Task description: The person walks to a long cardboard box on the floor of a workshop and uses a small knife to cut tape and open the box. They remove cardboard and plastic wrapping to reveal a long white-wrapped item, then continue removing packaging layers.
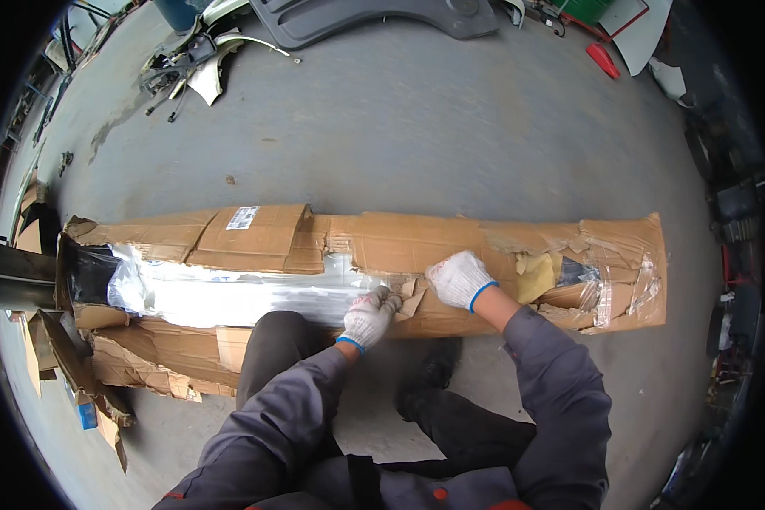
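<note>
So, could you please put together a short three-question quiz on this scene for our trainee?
1. True or false: the left hand and the right hand are both in white gloves.
2. What shows through the opening in the left part of the long cardboard box?
a) a coil of green hose
b) a pale, plastic-wrapped item
c) a stack of wooden planks
3. Fill the gap: the white label on the box is to the ____ of both hands in the picture.

Key: 1 true; 2 b; 3 left.

Even, moderate light; glare on plastic wrap (127, 280); dark rim bends edges.
</note>
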The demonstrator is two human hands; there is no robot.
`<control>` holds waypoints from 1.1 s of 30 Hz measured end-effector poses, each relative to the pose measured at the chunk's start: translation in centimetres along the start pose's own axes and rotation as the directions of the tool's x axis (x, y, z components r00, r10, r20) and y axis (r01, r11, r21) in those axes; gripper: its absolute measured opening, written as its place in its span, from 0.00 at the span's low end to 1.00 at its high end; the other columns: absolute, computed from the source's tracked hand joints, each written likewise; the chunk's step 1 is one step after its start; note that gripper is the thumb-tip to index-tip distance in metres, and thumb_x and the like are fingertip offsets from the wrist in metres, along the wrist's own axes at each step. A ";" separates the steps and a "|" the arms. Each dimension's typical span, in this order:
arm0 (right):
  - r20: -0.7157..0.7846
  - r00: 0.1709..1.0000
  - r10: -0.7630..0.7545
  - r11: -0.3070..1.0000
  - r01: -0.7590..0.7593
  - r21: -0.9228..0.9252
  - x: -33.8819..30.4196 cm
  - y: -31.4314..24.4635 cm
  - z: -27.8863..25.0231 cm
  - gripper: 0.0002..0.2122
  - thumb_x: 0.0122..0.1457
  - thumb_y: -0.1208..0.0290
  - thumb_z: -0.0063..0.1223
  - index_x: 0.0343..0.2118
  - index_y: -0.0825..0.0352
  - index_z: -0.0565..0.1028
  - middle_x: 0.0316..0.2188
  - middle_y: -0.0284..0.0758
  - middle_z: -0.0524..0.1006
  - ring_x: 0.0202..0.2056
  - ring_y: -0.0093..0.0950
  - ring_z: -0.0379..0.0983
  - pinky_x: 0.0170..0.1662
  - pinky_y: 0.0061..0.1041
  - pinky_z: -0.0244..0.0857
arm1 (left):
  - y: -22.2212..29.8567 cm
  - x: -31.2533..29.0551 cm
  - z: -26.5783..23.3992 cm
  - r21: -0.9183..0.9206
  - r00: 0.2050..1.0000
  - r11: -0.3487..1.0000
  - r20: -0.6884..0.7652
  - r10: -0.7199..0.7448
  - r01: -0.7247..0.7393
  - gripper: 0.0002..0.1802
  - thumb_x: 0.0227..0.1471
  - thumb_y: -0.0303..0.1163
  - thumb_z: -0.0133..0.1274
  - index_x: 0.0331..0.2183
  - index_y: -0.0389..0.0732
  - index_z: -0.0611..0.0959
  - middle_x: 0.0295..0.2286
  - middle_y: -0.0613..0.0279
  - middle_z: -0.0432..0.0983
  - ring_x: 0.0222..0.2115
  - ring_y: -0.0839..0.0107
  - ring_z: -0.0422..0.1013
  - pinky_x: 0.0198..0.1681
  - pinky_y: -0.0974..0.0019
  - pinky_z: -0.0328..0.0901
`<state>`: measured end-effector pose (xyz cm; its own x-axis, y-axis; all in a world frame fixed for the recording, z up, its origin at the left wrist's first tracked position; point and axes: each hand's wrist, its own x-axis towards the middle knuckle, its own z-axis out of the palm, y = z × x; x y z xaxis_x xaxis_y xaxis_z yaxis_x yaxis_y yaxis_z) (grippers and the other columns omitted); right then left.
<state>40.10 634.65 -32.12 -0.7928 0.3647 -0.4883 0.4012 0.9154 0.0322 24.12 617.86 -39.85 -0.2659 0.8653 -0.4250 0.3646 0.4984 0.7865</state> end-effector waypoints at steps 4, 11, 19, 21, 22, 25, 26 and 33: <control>-0.027 0.998 0.048 0.998 -0.047 0.035 -2.9 3.4 0.6 0.09 0.55 0.67 0.49 0.29 0.61 0.81 0.28 0.42 0.83 0.30 0.39 0.82 0.31 0.42 0.75 | 1.1 -0.3 -0.7 0.029 0.998 0.999 0.050 -0.025 0.023 0.19 0.60 0.46 0.54 0.39 0.39 0.84 0.30 0.49 0.82 0.35 0.54 0.78 0.41 0.54 0.70; -0.195 0.981 0.011 0.998 0.002 0.068 -2.5 3.4 -3.5 0.11 0.59 0.62 0.48 0.26 0.58 0.80 0.26 0.39 0.83 0.28 0.39 0.82 0.28 0.40 0.73 | -1.4 2.6 -0.7 -0.021 0.968 0.992 0.219 -0.120 0.128 0.28 0.55 0.54 0.55 0.43 0.38 0.84 0.40 0.42 0.81 0.46 0.47 0.76 0.49 0.52 0.69; -0.109 0.985 -0.132 0.990 0.137 0.034 3.6 -1.6 -1.2 0.06 0.55 0.70 0.51 0.29 0.62 0.80 0.26 0.42 0.83 0.32 0.41 0.83 0.32 0.44 0.75 | 0.7 1.9 -0.2 0.245 0.989 0.968 0.145 0.010 -0.046 0.24 0.59 0.51 0.54 0.45 0.43 0.85 0.37 0.45 0.82 0.42 0.48 0.77 0.46 0.51 0.70; -0.096 0.987 -0.130 0.991 0.133 0.026 3.3 -1.1 -0.9 0.06 0.55 0.70 0.51 0.28 0.62 0.80 0.26 0.43 0.83 0.31 0.41 0.83 0.31 0.44 0.75 | 1.3 1.5 -0.4 0.300 0.991 0.953 0.136 0.007 -0.048 0.24 0.59 0.52 0.53 0.45 0.42 0.85 0.36 0.45 0.82 0.42 0.47 0.77 0.46 0.49 0.70; -0.103 0.987 -0.121 0.992 0.124 0.029 3.0 -0.9 -0.8 0.06 0.55 0.70 0.51 0.28 0.62 0.80 0.26 0.43 0.83 0.31 0.41 0.83 0.31 0.44 0.75 | 0.9 1.4 -0.3 0.282 0.992 0.958 0.123 0.019 -0.054 0.24 0.59 0.52 0.53 0.44 0.42 0.85 0.35 0.44 0.82 0.41 0.46 0.77 0.45 0.49 0.70; -0.121 0.990 -0.072 0.997 0.074 0.015 0.9 1.0 0.0 0.06 0.55 0.70 0.51 0.28 0.63 0.80 0.25 0.43 0.82 0.29 0.41 0.82 0.30 0.43 0.74 | 0.4 1.2 -0.4 0.298 0.993 0.950 0.094 0.069 -0.094 0.24 0.60 0.53 0.51 0.40 0.41 0.85 0.32 0.43 0.81 0.37 0.45 0.77 0.41 0.47 0.70; -0.107 0.994 -0.036 0.999 0.038 0.022 -0.4 2.2 0.9 0.06 0.55 0.70 0.51 0.28 0.63 0.80 0.25 0.43 0.82 0.29 0.41 0.82 0.30 0.43 0.74 | 0.9 0.5 -0.6 0.347 0.992 0.931 0.093 0.086 -0.113 0.24 0.61 0.53 0.51 0.40 0.41 0.84 0.31 0.43 0.81 0.35 0.44 0.77 0.39 0.46 0.70; -0.165 0.983 0.074 0.997 -0.071 0.026 -7.3 7.6 4.9 0.07 0.59 0.65 0.51 0.28 0.60 0.77 0.23 0.38 0.81 0.27 0.37 0.81 0.30 0.40 0.72 | 1.2 -2.4 -0.5 0.425 0.956 0.858 0.089 0.278 -0.289 0.19 0.62 0.49 0.51 0.40 0.44 0.83 0.27 0.45 0.80 0.28 0.47 0.77 0.31 0.47 0.70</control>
<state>51.23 638.07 -32.59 -0.8256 0.4548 -0.3340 0.4681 0.8826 0.0445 24.75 616.34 -37.68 -0.0732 0.9710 -0.2274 0.7688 0.2002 0.6073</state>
